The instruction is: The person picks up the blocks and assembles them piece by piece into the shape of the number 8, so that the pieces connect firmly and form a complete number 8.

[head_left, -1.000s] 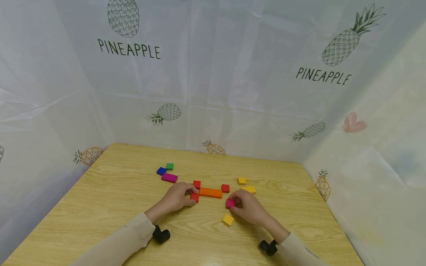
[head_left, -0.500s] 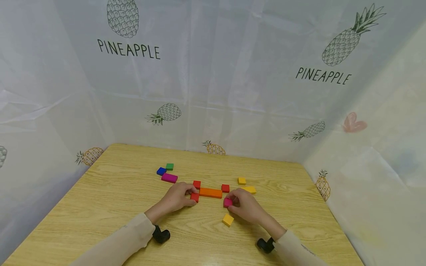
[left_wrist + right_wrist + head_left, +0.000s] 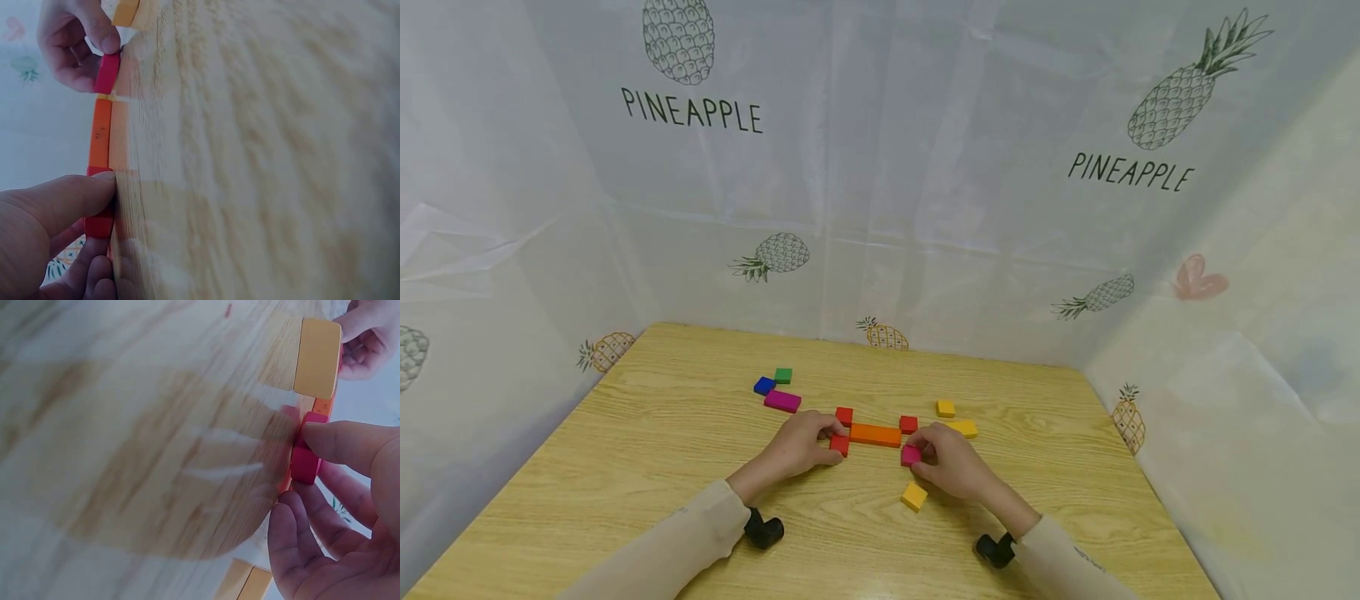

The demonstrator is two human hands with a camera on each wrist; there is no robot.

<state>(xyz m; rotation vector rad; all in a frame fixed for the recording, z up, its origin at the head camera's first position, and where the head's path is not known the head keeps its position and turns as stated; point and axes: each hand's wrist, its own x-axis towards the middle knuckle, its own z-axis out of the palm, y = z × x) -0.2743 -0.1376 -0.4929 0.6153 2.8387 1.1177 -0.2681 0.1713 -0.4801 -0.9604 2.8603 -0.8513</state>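
Left hand [image 3: 801, 445] pinches the near left red block [image 3: 839, 447]; right hand [image 3: 957, 463] pinches a pink block [image 3: 910, 457]. Orange bar [image 3: 876, 435] between, slightly farther. Yellow block [image 3: 913, 497] nearer.

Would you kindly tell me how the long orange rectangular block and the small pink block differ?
The long orange rectangular block is clearly elongated, whereas the small pink block is much shorter. The orange block lies unheld, while the person's right hand pinches the pink block. Both have flat faces.
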